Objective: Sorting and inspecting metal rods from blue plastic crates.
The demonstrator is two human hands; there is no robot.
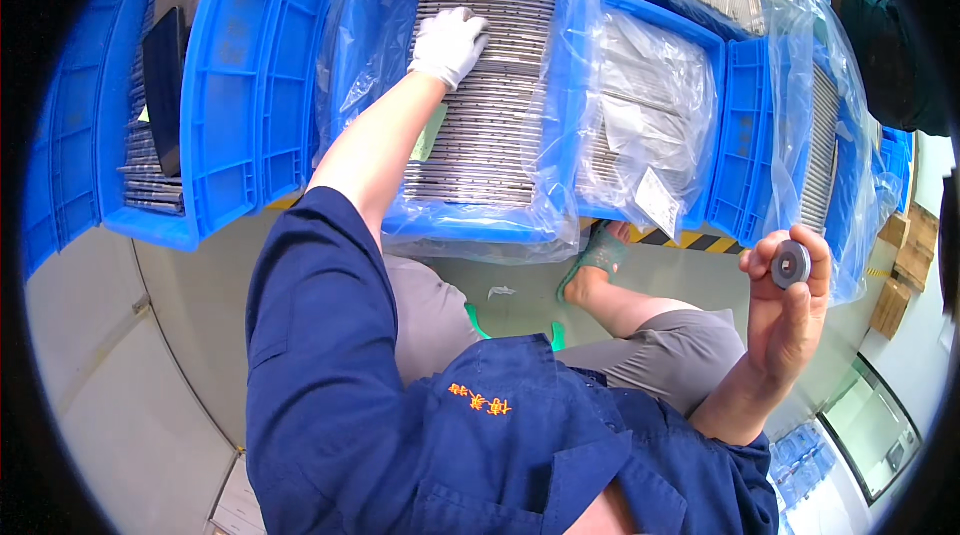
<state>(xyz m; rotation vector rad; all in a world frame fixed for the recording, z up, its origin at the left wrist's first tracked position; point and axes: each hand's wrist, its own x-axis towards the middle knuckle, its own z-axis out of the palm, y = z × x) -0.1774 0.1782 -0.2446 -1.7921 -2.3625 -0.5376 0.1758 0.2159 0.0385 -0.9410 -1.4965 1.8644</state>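
Note:
In a white glove, my left hand [450, 47] reaches into the middle blue crate [480, 223], which is lined with clear plastic. Its fingers bend down onto the thin metal rods [475, 135] and close at one of them; the fingertips are partly hidden. The rods lie side by side in a long stack, with a green paper slip [428, 133] against their left side. Raised at the right, my bare right hand [785, 310] pinches a small grey ring gauge [791, 264] with a hole in its centre between thumb and fingers.
Left stands a blue crate [215, 85] with rods and a dark flat object [165, 90] on them. Right of the middle, another crate [718, 65] holds plastic-covered rods and a white label card [655, 205]. Wooden blocks [905, 260] lie far right. Another person [885, 45] is at the upper right.

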